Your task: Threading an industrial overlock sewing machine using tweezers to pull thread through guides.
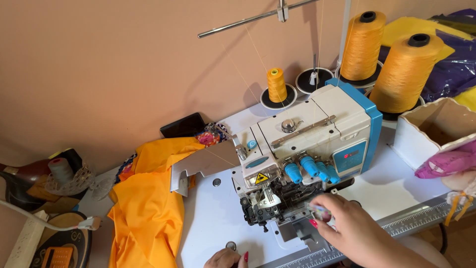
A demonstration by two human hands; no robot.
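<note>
A white and blue overlock sewing machine (307, 144) stands on a white table (391, 191). My right hand (349, 228) reaches to the machine's front, by the needle area (265, 201), and pinches a small shiny object (320, 212) between the fingers. My left hand (228, 259) shows only at the bottom edge, fingers curled, resting on the table below the machine; whether it holds anything is hidden. Orange fabric (148, 198) lies heaped at the machine's left.
Three orange thread cones (404, 72) (363, 44) (276, 85) stand behind the machine, under a metal thread guide bar (248, 21). A white box (431, 126) with pink cloth (446, 164) sits right. A black phone (182, 125), grey spool (60, 171) and power strip (22, 238) are left.
</note>
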